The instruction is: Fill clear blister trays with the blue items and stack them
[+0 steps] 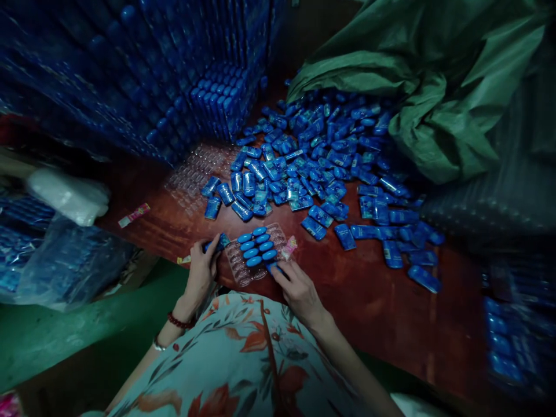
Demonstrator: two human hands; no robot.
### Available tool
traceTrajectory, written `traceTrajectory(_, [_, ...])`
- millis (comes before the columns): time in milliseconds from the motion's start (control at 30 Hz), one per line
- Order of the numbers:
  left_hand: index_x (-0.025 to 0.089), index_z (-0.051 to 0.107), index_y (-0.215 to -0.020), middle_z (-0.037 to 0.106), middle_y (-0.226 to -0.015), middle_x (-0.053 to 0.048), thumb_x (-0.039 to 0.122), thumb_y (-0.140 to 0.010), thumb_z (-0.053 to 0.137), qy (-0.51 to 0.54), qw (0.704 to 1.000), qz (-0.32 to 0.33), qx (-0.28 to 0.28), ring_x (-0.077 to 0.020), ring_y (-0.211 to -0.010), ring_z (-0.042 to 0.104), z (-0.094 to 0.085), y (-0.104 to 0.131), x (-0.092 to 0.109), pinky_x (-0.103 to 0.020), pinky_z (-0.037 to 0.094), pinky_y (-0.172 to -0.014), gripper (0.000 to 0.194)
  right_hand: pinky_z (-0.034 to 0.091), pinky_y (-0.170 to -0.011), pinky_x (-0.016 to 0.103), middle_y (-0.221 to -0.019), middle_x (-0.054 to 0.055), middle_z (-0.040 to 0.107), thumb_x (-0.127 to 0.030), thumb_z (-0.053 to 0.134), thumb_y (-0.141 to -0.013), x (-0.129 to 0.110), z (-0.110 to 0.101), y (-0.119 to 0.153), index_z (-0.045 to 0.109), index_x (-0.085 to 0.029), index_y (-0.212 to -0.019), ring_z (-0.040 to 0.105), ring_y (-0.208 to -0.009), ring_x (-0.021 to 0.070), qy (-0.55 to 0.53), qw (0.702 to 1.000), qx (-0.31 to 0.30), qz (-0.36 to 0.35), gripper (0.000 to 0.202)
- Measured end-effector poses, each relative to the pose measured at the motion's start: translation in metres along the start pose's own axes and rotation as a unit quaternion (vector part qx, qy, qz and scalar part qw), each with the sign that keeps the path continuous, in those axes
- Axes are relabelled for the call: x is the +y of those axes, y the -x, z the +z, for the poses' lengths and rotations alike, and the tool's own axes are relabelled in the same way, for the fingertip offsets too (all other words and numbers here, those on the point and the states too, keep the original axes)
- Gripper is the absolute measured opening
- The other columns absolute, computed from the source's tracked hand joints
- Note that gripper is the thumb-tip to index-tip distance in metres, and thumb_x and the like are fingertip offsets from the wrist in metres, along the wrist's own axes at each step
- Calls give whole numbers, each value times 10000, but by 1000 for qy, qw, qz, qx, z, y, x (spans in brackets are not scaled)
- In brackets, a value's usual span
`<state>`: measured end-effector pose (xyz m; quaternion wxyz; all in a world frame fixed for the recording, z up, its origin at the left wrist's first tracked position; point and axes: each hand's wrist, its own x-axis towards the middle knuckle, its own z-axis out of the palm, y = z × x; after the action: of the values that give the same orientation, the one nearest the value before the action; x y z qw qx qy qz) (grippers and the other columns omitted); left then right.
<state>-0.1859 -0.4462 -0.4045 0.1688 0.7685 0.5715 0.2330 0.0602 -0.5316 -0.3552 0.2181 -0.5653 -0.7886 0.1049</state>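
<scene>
We had our left hand (202, 275) curled nearly closed round a blue pack (223, 241), beside the clear tray (237, 263) on the red table (356, 284). Our right hand (300, 289) was half open, its fingertips at a blue piece (271, 267) by the tray's near right part; we couldn't tell whether they pinched it. We judged the packs light, firm and rather slick — best taken by the long sides, between thumb and fingers. The tray looked thin and bendy, so we reckoned its rim wanted a gentle hold — a hard squeeze might buckle it.
</scene>
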Motion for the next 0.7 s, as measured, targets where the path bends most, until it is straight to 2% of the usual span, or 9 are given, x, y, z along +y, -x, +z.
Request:
traceTrajectory(67, [221, 519, -1269, 546, -980, -87, 241, -892, 453, 13, 1000, -22, -10, -201, -885, 550, -7, 5, 2, -375, 486, -798, 383, 479, -752, 295, -905, 81, 610, -33, 389, -860, -6, -1, -3, 613, -181, -1043, 545, -831, 185, 14, 999, -32, 6, 325])
traceTrajectory(167, [214, 523, -1237, 565, -900, -49, 277, -889, 479, 50, 996, -55, 51, -175, -808, 566, -24, 13, 9, -319, 499, -744, 356, 475, -666, 258, -800, 53, 569, -97, 452, -862, -18, -1, -3, 615, -190, -936, 543, -740, 168, 21, 996, -72, 49, 202])
traceTrajectory(233, [217, 541, -1193, 582, -931, -49, 263, -884, 497, 55, 994, -42, 87, -176, -846, 577, -38, 22, 16, -309, 499, -769, 315, 473, -631, 240, -780, 45, 553, -157, 483, -874, -24, 2, 1, 604, -184, -899, 553, -707, 158, 2, 995, -69, 71, 127])
traceTrajectory(333, [247, 562, -1165, 576, -1016, -52, 195, -873, 518, 50, 996, 32, 73, -168, -920, 584, -49, 35, 28, -275, 499, -796, 300, 495, -677, 246, -799, 45, 568, -188, 466, -899, -28, 9, 8, 592, -174, -963, 580, -743, 160, -43, 995, -35, 86, 142])
traceTrajectory(433, [267, 498, -1252, 580, -1033, -55, 129, -869, 506, 74, 989, 123, 36, -150, -917, 594, -43, 42, 32, -242, 509, -782, 407, 514, -727, 265, -849, 58, 594, -182, 437, -913, -28, 12, 12, 580, -172, -1019, 599, -801, 167, -69, 994, -19, 85, 178])
traceTrajectory(567, [220, 378, -1354, 602, -1093, -109, 105, -897, 435, 103, 964, 242, -39, -178, -1012, 584, -30, 37, 25, -297, 516, -845, 474, 530, -753, 269, -900, 75, 616, -181, 431, -918, -24, 11, 15, 580, -170, -1052, 613, -860, 173, -68, 995, -12, 71, 201])
traceTrajectory(633, [193, 357, -1371, 592, -1144, -141, 129, -911, 421, 96, 948, 290, -87, -203, -1084, 558, -29, 31, 22, -333, 511, -873, 469, 535, -768, 273, -938, 85, 627, -158, 425, -915, -22, 11, 16, 566, -164, -1107, 614, -898, 178, -62, 996, 7, 62, 239])
traceTrajectory(700, [170, 341, -1383, 594, -1143, -159, 146, -919, 410, 85, 933, 332, -106, -225, -1123, 536, -31, 23, 21, -365, 513, -876, 470, 537, -788, 282, -980, 97, 634, -133, 422, -909, -21, 12, 16, 538, -157, -1173, 611, -931, 183, -47, 997, 35, 51, 290])
